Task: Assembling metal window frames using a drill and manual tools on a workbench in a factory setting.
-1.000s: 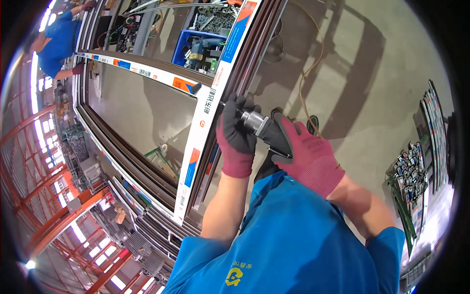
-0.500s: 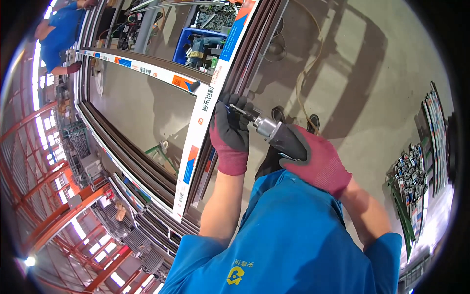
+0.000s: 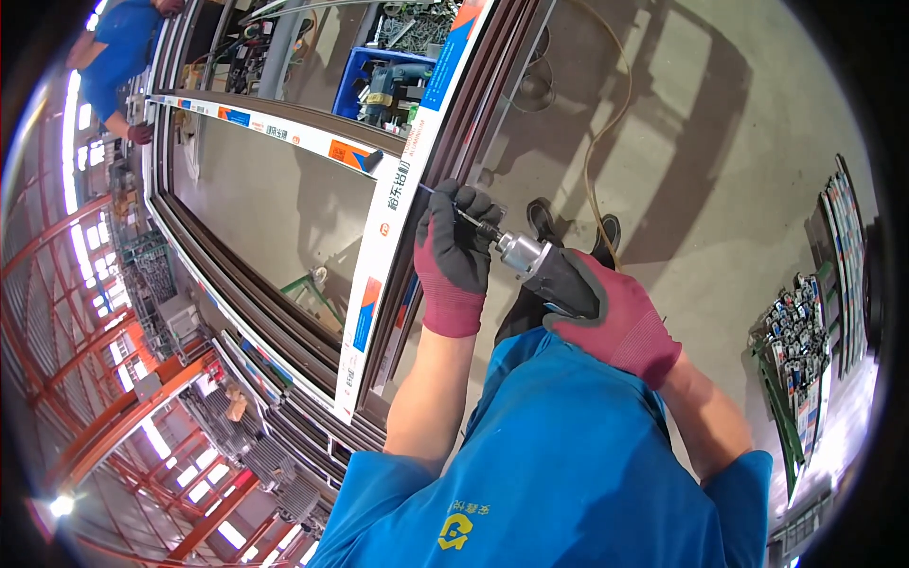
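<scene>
My right hand (image 3: 620, 317), in a maroon glove with a dark palm, grips the black body of a power drill (image 3: 523, 252) with a silver front housing. The drill points up and left, toward my left hand (image 3: 456, 248). That hand wears a matching glove, its fingers curled in around the front of the drill bit. A thin bluish tip shows at its fingertips; what is pinched there is too small to name. Beside this hand runs the edge of a large brown window frame (image 3: 464, 123), faced with white printed protective film (image 3: 379, 237).
A blue bin (image 3: 347, 83) holding tools stands beyond the crossbar, next to loose metal hardware (image 3: 417, 30). At the far left a co-worker in blue (image 3: 118, 47) has a gloved hand on the frame. A yellowish hose (image 3: 606, 128) crosses the floor. Stacked profiles (image 3: 795, 350) stand at right.
My left hand has shifted slightly right, its fingers curling more over the bit. The drill has moved a little right and down with my right hand. The co-worker's arm has moved slightly.
</scene>
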Tool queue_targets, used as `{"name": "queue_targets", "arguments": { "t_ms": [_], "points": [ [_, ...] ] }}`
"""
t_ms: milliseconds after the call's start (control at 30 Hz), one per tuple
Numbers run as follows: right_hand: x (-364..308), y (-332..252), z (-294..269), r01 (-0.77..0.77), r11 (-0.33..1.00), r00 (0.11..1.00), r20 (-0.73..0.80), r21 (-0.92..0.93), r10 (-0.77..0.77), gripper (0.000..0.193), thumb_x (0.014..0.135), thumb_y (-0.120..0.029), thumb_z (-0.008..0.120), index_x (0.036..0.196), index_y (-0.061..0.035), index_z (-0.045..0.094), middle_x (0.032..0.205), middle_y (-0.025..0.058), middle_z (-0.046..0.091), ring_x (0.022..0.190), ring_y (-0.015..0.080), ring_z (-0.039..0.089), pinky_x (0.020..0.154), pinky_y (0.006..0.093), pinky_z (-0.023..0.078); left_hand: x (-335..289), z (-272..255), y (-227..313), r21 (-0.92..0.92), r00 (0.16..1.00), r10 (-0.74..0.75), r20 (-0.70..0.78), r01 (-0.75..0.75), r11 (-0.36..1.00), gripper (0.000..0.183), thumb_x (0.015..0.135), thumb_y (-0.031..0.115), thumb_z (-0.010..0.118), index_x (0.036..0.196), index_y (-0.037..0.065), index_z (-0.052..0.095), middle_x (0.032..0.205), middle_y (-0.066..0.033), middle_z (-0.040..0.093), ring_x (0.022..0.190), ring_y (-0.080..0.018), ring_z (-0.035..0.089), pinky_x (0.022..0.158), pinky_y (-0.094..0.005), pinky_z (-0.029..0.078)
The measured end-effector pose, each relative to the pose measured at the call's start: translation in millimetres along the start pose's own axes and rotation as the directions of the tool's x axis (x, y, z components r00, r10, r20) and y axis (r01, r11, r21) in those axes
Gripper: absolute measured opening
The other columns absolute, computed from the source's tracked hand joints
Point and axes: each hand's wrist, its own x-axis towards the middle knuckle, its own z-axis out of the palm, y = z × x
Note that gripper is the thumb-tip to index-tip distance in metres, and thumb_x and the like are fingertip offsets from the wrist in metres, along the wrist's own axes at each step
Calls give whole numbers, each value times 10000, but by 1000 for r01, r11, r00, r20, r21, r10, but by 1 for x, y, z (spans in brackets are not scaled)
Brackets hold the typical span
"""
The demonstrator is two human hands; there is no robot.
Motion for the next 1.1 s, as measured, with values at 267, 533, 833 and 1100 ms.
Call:
{"name": "queue_targets", "arguments": {
  "t_ms": [267, 533, 833, 1100],
  "points": [
    [-1, 5, -7, 29, 999, 999, 30, 33, -30, 727, 790, -173, 839, 1454, -42, 573, 1211, 203, 738, 1152, 325, 729, 1009, 405, 544, -1, 5, 1, -16, 1000, -9, -17, 9, 1000, 390, 1134, 328, 532, 1340, -4, 528, 1090, -95, 619, 1003, -238, 653, 907, -441, 584],
    [-2, 8, -10, 48, 999, 999, 10, -2, -48, 739, 791, -178, 839, 1464, -41, 566, 1216, 204, 735, 1139, 321, 732, 1005, 401, 545, -3, 1, -4, -66, 999, -27, -20, 26, 997, 365, 1138, 339, 521, 1322, 24, 535, 1109, -85, 610, 1007, -240, 647, 956, -471, 574],
    [0, 9, -14, 12, 999, 999, 50, 51, -15, 755, 791, -197, 853, 1471, -41, 563, 1194, 193, 737, 1121, 285, 727, 1000, 395, 538, -1, -3, -10, -133, 998, -63, 5, 63, 989, 348, 1134, 341, 533, 1311, 41, 533, 1105, -82, 595, 1019, -245, 640, 974, -466, 566],
    [7, 20, -21, -25, 988, 989, 150, 155, 1, 739, 817, -210, 869, 1467, -30, 564, 1169, 143, 728, 1051, 202, 699, 944, 361, 542, -4, -1, -11, -111, 990, -106, -93, 95, 989, 376, 1126, 361, 543, 1337, 51, 559, 1152, -92, 640, 1037, -252, 652, 1000, -464, 555]
  ]
}}
